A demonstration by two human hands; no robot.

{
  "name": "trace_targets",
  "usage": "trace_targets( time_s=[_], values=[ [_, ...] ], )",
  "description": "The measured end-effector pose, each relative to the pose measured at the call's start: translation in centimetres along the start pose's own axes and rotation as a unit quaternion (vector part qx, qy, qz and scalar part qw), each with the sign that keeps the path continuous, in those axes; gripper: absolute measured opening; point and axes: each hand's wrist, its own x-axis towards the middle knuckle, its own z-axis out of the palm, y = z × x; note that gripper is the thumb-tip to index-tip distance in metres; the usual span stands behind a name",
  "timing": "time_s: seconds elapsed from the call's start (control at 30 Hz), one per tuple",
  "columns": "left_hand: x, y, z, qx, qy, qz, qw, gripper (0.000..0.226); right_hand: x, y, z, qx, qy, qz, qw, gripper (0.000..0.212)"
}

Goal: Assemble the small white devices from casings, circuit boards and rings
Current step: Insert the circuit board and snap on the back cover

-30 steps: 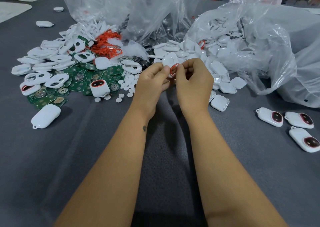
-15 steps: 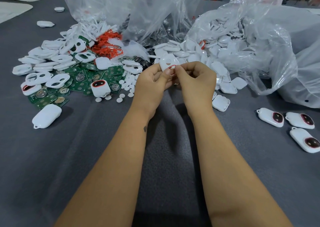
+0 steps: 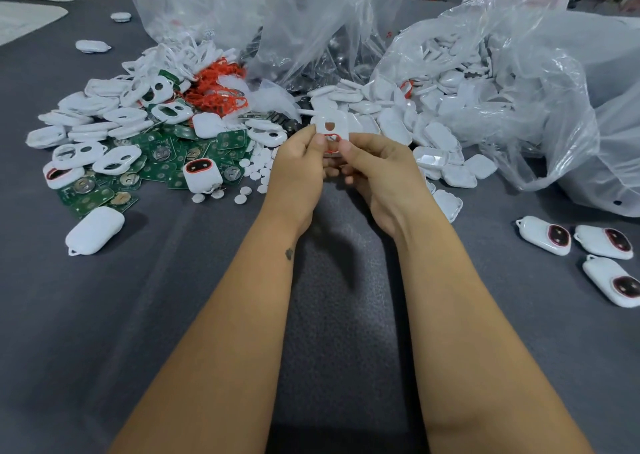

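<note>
Head view: both hands meet over the middle of the grey bench, raised off its surface.
Casing: a white casing (image 3: 329, 125) with two openings is held upright between the hands; a red ring (image 3: 331, 143) sits at its lower opening.
Left hand (image 3: 298, 169): thumb and fingers pinch the casing's left side.
Right hand (image 3: 380, 173): thumb presses at the ring, fingers curled behind the casing.
Far-left of bench: green circuit boards (image 3: 160, 152), loose white casings, red rings (image 3: 218, 86).
Right edge: three assembled devices (image 3: 543, 235).
</note>
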Motion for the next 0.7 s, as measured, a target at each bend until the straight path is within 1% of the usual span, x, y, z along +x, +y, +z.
trace_targets(
  time_s=[0.07, 0.13, 0.33, 0.43, 0.53, 0.63, 0.7],
  values=[
    [-0.04, -0.01, 0.01, 0.002, -0.007, -0.007, 1.0, 0.032, -0.07, 0.0, -0.16, -0.036, -0.021, -0.018, 0.999, 0.006],
    [-0.07, 0.07, -0.01, 0.003, -0.01, -0.014, 1.0, 0.031, -0.12, 0.08, -0.02, -0.05, -0.017, -0.03, 0.998, 0.009],
    [-0.13, 0.22, 0.11, 0.001, -0.02, -0.04, 0.999, 0.025, 0.37, 0.55, 0.1, -0.149, 0.052, -0.054, 0.986, 0.006],
    [-0.15, 0.23, -0.02, -0.026, -0.032, -0.04, 0.998, 0.019, 0.42, 0.43, -0.28, -0.135, 0.057, -0.059, 0.987, 0.01],
    [-0.19, 0.2, -0.25, -0.052, -0.041, -0.03, 0.997, 0.016, 0.38, 0.26, -0.42, -0.116, 0.054, -0.06, 0.99, 0.009],
    [-0.24, 0.25, -0.4, -0.08, -0.034, -0.03, 0.996, 0.014, 0.29, 0.02, -0.45, -0.082, 0.029, -0.048, 0.995, 0.012],
    [-0.28, 0.33, -0.45, -0.096, -0.025, -0.035, 0.994, 0.012, 0.17, -0.11, -0.42, -0.082, 0.005, -0.046, 0.996, 0.016]
  ],
)
